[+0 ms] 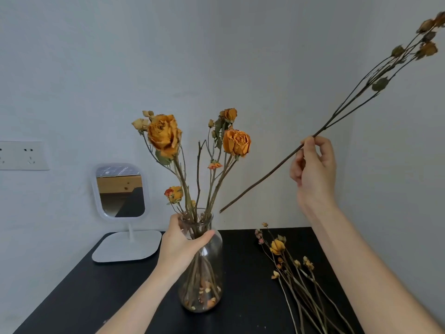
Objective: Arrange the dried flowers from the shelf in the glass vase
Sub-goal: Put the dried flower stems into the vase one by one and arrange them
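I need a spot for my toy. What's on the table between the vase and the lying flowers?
Nothing; the head view shows bare black table between glass vase and loose flowers.

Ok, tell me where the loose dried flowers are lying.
Head view, lower right: the loose dried flowers lie on the black table, right of the glass vase and below the right hand holding a long stem.
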The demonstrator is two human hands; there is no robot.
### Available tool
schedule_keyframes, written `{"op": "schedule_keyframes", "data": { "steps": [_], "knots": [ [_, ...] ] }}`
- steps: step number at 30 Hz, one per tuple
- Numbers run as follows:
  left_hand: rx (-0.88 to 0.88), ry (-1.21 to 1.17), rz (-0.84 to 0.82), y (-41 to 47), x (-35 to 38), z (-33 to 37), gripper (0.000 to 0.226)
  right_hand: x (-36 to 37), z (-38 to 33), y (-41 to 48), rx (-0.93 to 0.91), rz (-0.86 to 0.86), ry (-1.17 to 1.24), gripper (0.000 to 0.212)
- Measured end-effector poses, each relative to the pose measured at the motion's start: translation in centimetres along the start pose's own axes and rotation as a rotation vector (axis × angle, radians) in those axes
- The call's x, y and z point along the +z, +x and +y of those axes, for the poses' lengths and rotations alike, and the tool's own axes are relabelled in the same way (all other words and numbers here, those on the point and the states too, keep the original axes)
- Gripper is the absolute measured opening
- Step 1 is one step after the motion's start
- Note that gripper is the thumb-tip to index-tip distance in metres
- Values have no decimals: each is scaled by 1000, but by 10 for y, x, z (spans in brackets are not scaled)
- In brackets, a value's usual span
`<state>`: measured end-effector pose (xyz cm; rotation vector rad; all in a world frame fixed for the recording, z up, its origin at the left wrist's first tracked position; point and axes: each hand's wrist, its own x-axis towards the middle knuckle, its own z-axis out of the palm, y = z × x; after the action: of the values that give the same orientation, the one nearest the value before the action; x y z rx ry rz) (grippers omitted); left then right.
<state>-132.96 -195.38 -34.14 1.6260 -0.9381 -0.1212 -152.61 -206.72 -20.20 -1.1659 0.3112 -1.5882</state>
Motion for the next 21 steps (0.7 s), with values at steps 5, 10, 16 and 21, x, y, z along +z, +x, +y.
{"op": "schedule_keyframes", "data": {
  "steps": [5, 10, 16, 21],
  "knots": [
    [-15, -2, -65, 1, 0, -1, 52, 5, -4, -4, 11, -34, 25, 19],
    [-13, -25, -152, 6, 0, 1, 36, 14, -10, -9, -16, -89, 44, 19],
    [22, -53, -192, 3, 0, 3, 39, 27, -5, -18, -74, -201, -63, 20],
    [5, -36, -163, 3, 2, -1, 43, 41, 4, -29, -94, -353, -235, 16]
  ]
}}
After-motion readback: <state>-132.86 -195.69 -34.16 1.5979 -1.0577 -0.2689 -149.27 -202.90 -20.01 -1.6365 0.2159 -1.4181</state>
